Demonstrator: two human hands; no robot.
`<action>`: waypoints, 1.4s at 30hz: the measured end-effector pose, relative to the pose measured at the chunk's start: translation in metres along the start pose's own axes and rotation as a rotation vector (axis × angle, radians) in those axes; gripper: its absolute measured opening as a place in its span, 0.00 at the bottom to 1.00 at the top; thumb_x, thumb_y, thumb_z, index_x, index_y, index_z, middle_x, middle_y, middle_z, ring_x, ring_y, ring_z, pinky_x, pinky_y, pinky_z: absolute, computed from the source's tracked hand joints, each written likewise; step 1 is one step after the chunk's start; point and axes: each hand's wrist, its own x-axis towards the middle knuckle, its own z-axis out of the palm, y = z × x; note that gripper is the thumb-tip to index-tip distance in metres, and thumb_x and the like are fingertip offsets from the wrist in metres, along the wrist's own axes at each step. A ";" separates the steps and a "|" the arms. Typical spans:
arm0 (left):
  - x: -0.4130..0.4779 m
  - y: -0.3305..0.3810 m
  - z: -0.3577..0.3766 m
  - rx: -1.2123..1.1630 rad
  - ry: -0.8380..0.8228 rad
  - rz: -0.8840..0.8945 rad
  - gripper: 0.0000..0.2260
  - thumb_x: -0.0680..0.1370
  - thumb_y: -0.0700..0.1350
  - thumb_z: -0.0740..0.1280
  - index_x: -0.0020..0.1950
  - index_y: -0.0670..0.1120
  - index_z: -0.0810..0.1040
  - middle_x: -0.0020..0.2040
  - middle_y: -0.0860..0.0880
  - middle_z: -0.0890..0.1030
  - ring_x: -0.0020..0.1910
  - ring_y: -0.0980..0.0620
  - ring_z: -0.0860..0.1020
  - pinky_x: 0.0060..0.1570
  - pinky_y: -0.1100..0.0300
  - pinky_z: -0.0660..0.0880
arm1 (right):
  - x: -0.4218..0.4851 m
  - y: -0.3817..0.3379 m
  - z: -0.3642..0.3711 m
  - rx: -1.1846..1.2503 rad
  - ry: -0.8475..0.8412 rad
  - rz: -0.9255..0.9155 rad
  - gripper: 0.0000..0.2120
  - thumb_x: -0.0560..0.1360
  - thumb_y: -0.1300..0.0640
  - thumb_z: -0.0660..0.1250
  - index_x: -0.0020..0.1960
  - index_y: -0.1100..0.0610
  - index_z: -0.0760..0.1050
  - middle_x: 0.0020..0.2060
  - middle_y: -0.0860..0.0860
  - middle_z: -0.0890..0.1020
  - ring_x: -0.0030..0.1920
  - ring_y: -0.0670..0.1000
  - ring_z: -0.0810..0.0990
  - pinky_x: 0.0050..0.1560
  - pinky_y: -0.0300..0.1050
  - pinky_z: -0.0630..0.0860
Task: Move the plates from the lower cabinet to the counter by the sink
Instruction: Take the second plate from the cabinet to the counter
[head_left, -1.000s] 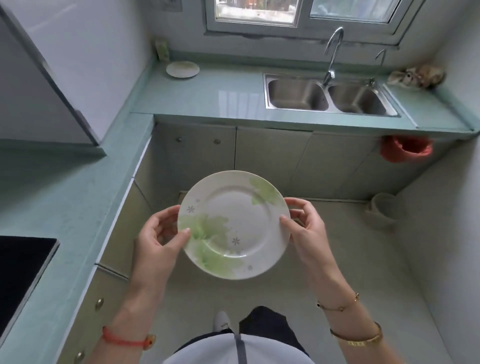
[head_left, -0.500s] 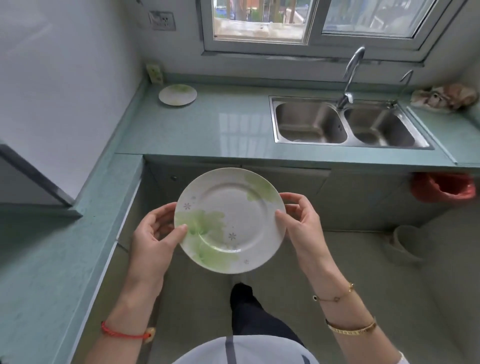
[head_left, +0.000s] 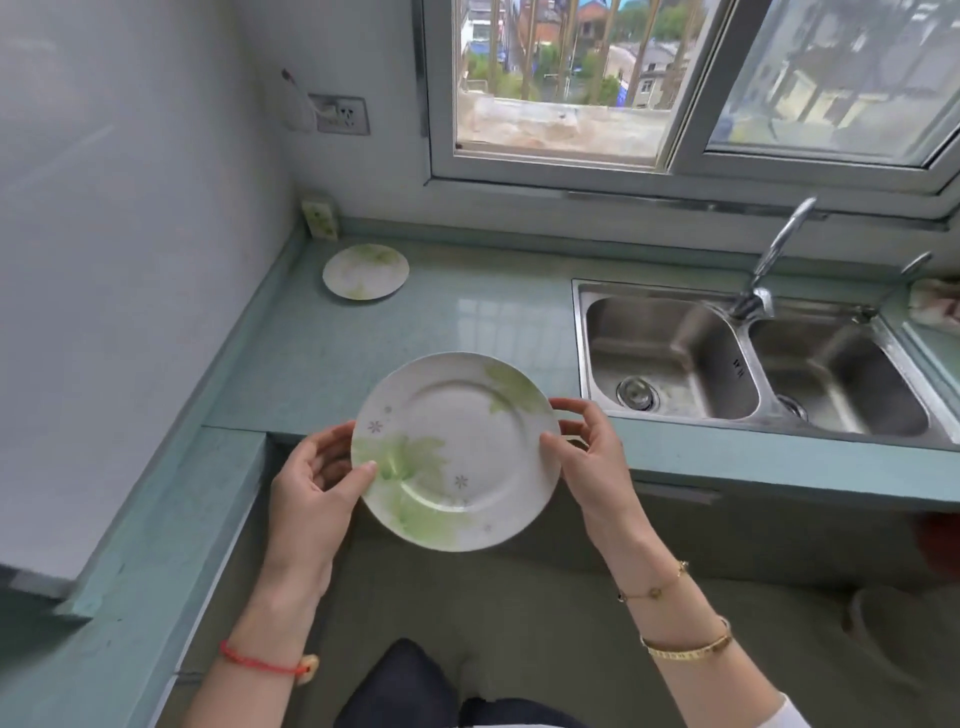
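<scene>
Left hand (head_left: 311, 486) and right hand (head_left: 592, 462) grip plate (head_left: 457, 452) by opposite rims, left of sink (head_left: 748, 353); second plate (head_left: 365, 271) on counter (head_left: 467, 322).

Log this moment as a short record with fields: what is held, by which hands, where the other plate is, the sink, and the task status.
held: plate, green leaf print, face up
left hand: grips plate's left rim
right hand: grips plate's right rim
plate position: over the counter front edge, not set down
second plate: flat on counter, back left corner
sink: double basin, right of both plates, no dishes seen
status: one plate placed, one in transit
</scene>
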 end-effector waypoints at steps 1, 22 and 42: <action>0.010 0.001 0.004 0.000 0.000 -0.007 0.19 0.75 0.29 0.70 0.63 0.44 0.78 0.56 0.49 0.83 0.52 0.55 0.82 0.57 0.55 0.78 | 0.010 -0.002 0.003 -0.006 -0.003 0.010 0.15 0.75 0.64 0.65 0.55 0.46 0.77 0.49 0.53 0.80 0.45 0.51 0.79 0.40 0.44 0.77; 0.373 -0.007 0.135 0.100 -0.247 -0.085 0.22 0.72 0.27 0.69 0.62 0.46 0.77 0.59 0.47 0.81 0.50 0.47 0.79 0.53 0.54 0.77 | 0.357 -0.025 0.087 -0.168 0.298 0.116 0.22 0.70 0.70 0.59 0.59 0.53 0.76 0.39 0.50 0.75 0.41 0.50 0.75 0.43 0.45 0.74; 0.538 -0.106 0.247 0.312 -0.240 -0.245 0.27 0.71 0.27 0.69 0.67 0.46 0.77 0.58 0.51 0.80 0.46 0.55 0.81 0.49 0.58 0.78 | 0.548 0.034 0.086 -0.491 0.292 0.247 0.26 0.71 0.71 0.58 0.66 0.54 0.71 0.57 0.58 0.70 0.46 0.52 0.74 0.45 0.43 0.76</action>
